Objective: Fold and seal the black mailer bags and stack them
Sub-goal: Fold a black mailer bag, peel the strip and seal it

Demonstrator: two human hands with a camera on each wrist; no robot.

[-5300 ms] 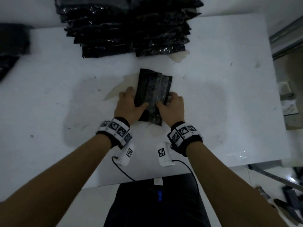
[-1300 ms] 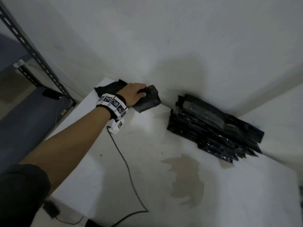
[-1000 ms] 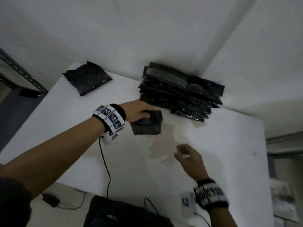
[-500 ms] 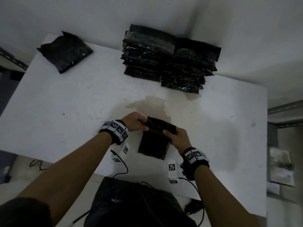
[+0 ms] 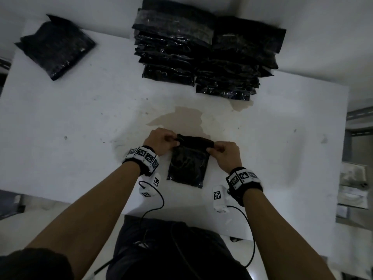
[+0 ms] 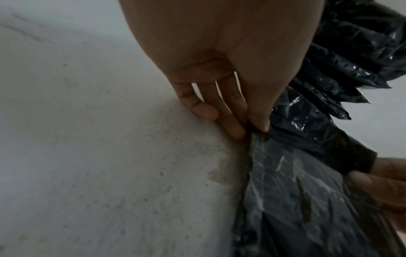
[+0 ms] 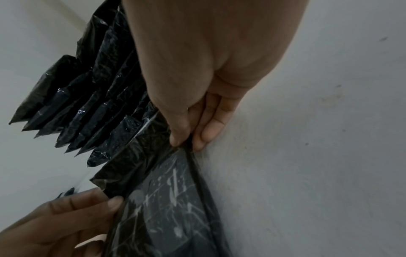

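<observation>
A black mailer bag (image 5: 188, 165) lies on the white table (image 5: 80, 118) near its front edge, with its far flap raised. My left hand (image 5: 161, 139) pinches the flap's left corner between thumb and fingers. My right hand (image 5: 224, 151) pinches the right corner the same way. In the left wrist view the left hand (image 6: 252, 128) pinches the bag (image 6: 307, 200) at its edge. The right wrist view shows the right hand (image 7: 186, 140) pinching the bag (image 7: 167, 200), with the left hand's fingers (image 7: 83, 207) at the other corner.
A tall double stack of black bags (image 5: 201, 53) stands at the table's back against the wall. A smaller pile of black bags (image 5: 54, 45) lies at the back left corner. A brown stain (image 5: 181, 120) marks the table beyond my hands. A metal shelf (image 5: 359, 148) stands to the right.
My left hand carried a bag from the back left pile to the table's front. Since half a second ago both hands have moved to the flap's corners and pinch them.
</observation>
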